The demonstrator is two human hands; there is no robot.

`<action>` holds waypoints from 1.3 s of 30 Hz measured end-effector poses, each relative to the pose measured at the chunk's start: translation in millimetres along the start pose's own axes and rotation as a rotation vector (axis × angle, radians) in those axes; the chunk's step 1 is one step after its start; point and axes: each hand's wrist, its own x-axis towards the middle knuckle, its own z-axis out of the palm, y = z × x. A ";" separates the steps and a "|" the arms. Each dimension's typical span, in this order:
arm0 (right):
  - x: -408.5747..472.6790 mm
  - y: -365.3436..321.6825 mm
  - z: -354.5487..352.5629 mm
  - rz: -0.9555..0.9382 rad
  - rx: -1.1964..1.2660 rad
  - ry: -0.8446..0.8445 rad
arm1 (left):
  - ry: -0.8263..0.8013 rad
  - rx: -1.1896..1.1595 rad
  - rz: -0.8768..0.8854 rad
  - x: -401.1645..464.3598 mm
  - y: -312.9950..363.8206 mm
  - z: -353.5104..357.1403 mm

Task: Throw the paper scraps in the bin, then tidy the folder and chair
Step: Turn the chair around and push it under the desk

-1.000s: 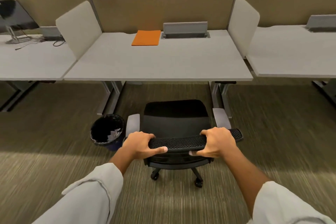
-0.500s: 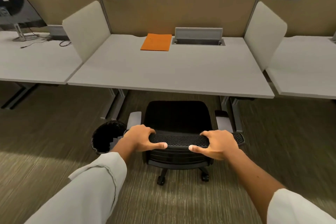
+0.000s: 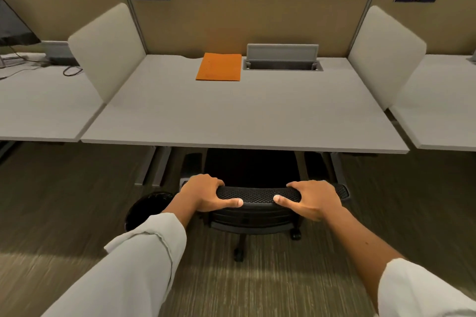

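A black mesh office chair (image 3: 257,195) stands with its seat tucked under the front edge of the grey desk (image 3: 231,116). My left hand (image 3: 206,193) grips the left part of the chair's top rail, thumb along the near side. My right hand (image 3: 311,198) grips the right part the same way. An orange folder (image 3: 219,67) lies flat at the back of the desk, beside the cable tray. The black bin (image 3: 146,206) sits on the carpet left of the chair, half hidden by my left sleeve; its contents are hidden.
A grey cable tray with a raised lid (image 3: 282,58) is set into the desk's back. Beige side dividers (image 3: 108,49) (image 3: 386,54) flank the desk. A monitor (image 3: 13,26) and cables occupy the left neighbour desk. Desk legs (image 3: 157,165) stand left of the chair.
The chair has rolled forward under the desk, both hands still gripping its back rail. I have moved closer to the desk. The bin is now mostly covered by my left sleeve.
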 end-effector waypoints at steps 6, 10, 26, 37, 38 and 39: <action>46.6 5.2 -0.4 0.011 0.010 0.040 | 0.031 0.017 0.010 35.7 -21.0 -13.3; 78.8 7.4 -3.9 0.008 0.012 0.054 | 0.035 0.024 0.015 61.6 -37.8 -26.9; 163.3 8.6 4.5 0.014 0.020 0.089 | 0.009 -0.006 -0.028 124.5 -90.9 -47.7; 192.9 5.7 2.2 0.105 0.015 -0.111 | 0.073 0.014 -0.018 147.7 -111.8 -55.5; 195.3 2.9 4.1 0.116 0.016 -0.107 | 0.068 0.020 -0.011 148.9 -115.7 -56.7; 196.9 -0.3 5.8 0.124 0.014 -0.105 | 0.062 0.020 -0.005 149.1 -119.3 -57.4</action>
